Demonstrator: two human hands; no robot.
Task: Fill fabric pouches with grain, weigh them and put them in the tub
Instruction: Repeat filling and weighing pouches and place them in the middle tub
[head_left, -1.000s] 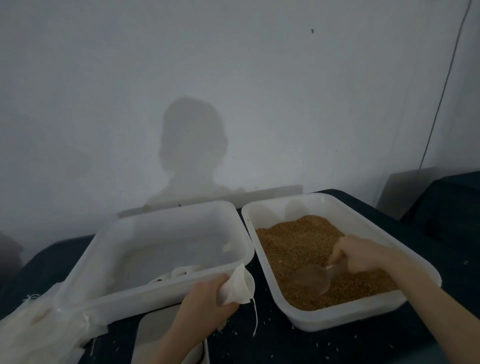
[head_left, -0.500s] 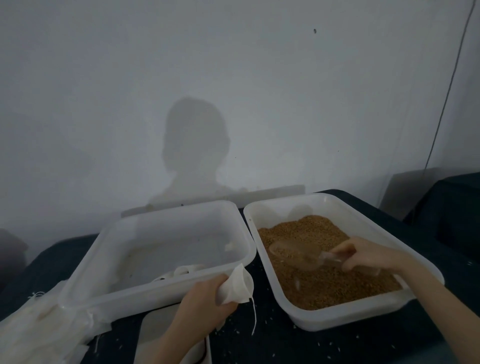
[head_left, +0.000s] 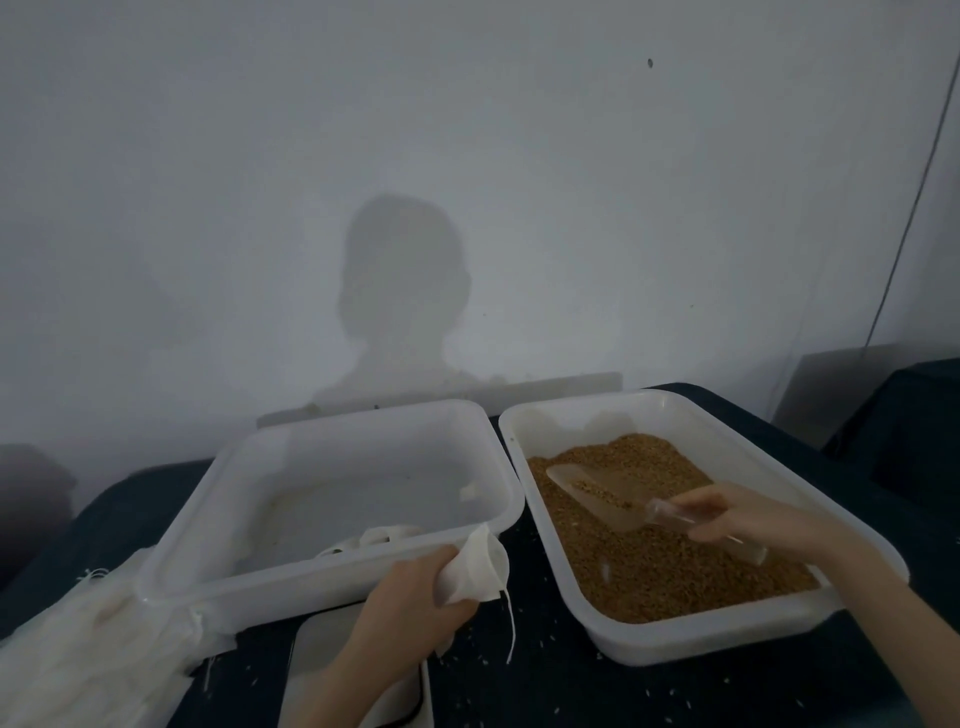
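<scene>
Two white plastic tubs sit side by side on a dark table (head_left: 675, 691). The right tub (head_left: 691, 644) holds brown grain (head_left: 649, 551); the left tub (head_left: 332, 577) holds a few filled white pouches (head_left: 374, 538) near its front wall. The right hand (head_left: 748, 519) grips the handle of a clear plastic scoop (head_left: 602, 493), which is lifted just above the grain with a small load of grain in its bowl, its mouth pointing toward the left tub. The left hand (head_left: 415, 597) has its fingers curled round a white fabric pouch (head_left: 480, 566), held with its mouth open in the gap between the two tubs, a drawstring hanging below it. Under the left forearm lies a white scale (head_left: 322, 649), partly hidden. A heap of white fabric (head_left: 78, 654) lies left of the tubs. Stray grains dot the table. A person's shadow falls on the pale wall (head_left: 467, 156) behind.
</scene>
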